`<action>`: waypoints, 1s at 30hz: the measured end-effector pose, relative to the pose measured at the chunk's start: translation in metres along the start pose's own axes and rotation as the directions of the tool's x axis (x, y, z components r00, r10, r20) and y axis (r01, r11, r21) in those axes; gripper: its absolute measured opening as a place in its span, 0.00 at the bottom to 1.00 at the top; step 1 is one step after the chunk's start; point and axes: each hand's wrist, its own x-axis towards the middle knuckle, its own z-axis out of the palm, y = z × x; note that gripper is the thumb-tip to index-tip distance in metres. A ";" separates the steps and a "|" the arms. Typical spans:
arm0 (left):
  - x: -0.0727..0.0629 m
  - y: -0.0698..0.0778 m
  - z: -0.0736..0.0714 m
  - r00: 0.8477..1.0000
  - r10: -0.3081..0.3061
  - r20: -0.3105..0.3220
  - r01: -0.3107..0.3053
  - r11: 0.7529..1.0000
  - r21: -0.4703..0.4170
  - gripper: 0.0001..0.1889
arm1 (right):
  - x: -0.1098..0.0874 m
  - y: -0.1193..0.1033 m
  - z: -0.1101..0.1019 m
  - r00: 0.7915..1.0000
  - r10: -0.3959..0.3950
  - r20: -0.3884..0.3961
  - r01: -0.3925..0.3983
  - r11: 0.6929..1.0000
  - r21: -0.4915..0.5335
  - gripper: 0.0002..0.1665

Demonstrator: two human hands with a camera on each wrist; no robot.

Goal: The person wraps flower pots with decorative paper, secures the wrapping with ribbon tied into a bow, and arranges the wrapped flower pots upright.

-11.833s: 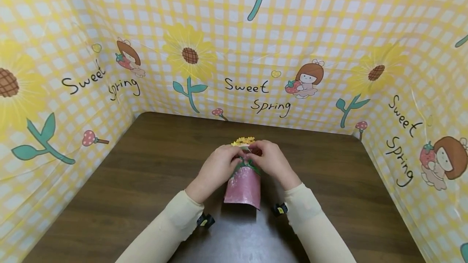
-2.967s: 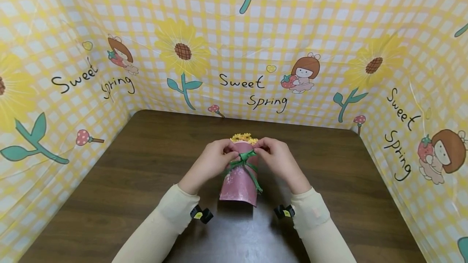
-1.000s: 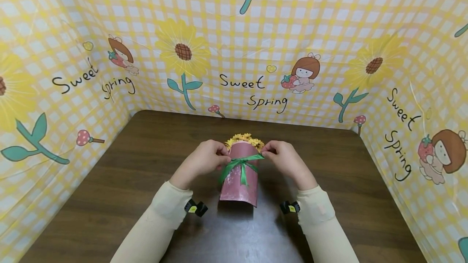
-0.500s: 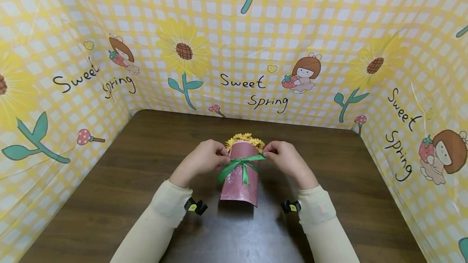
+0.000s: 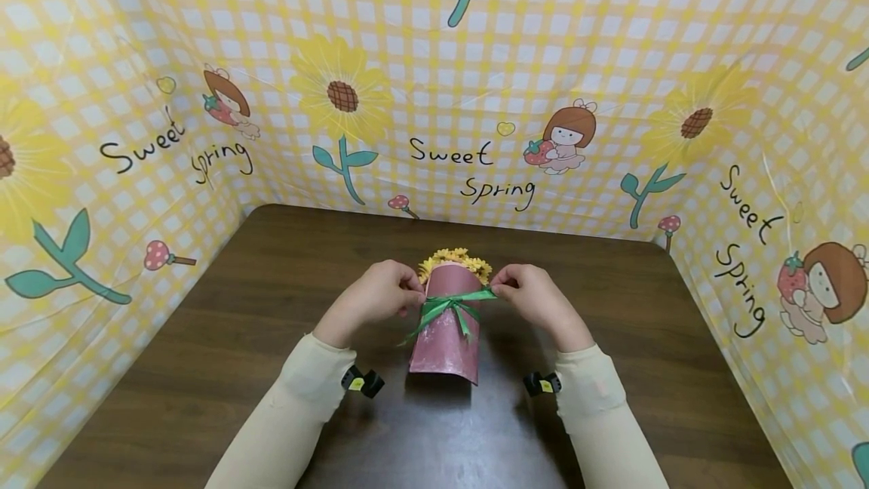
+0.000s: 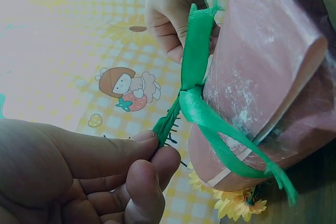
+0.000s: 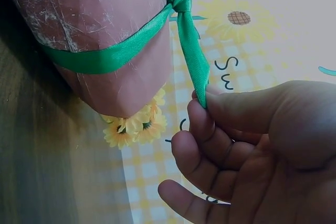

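Observation:
A bouquet of yellow flowers [image 5: 452,255] wrapped in pink paper [image 5: 444,353] lies on the table, its blooms pointing away from me. Round the wrap runs a green ribbon [image 5: 453,303], knotted at the front, with loose tails hanging over the paper. My left hand [image 5: 383,294] pinches one part of the ribbon between thumb and index finger at the bouquet's left side. On the right, my right hand [image 5: 532,296] pinches another part of it. In the right wrist view the ribbon [image 7: 193,61] stretches from the knot to my thumb and fingertip.
The dark wooden table [image 5: 204,368] is enclosed on three sides by a yellow checked cloth [image 5: 441,59] printed with sunflowers and lettering. A small black camera [image 5: 363,382] sits on the left wrist, another camera [image 5: 541,383] on the right.
Earlier both hands worked close together over the bouquet, and then the bow drew out as they moved apart. In the last second the right hand has shifted slightly right; the hanging ribbon tails have swung.

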 end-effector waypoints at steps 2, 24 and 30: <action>0.000 -0.001 0.000 1.000 0.000 0.002 0.000 1.000 -0.001 0.07 | 0.000 0.000 0.000 1.000 -0.002 0.005 0.002 1.000 0.000 0.04; 0.003 -0.008 -0.003 0.999 -0.016 0.031 0.016 1.000 -0.012 0.08 | -0.001 0.004 -0.003 0.999 0.009 0.044 -0.008 1.000 -0.010 0.05; 0.003 -0.011 -0.004 0.999 -0.011 0.041 0.011 1.000 -0.015 0.08 | -0.002 0.003 -0.003 0.998 0.022 0.058 -0.021 1.000 -0.016 0.06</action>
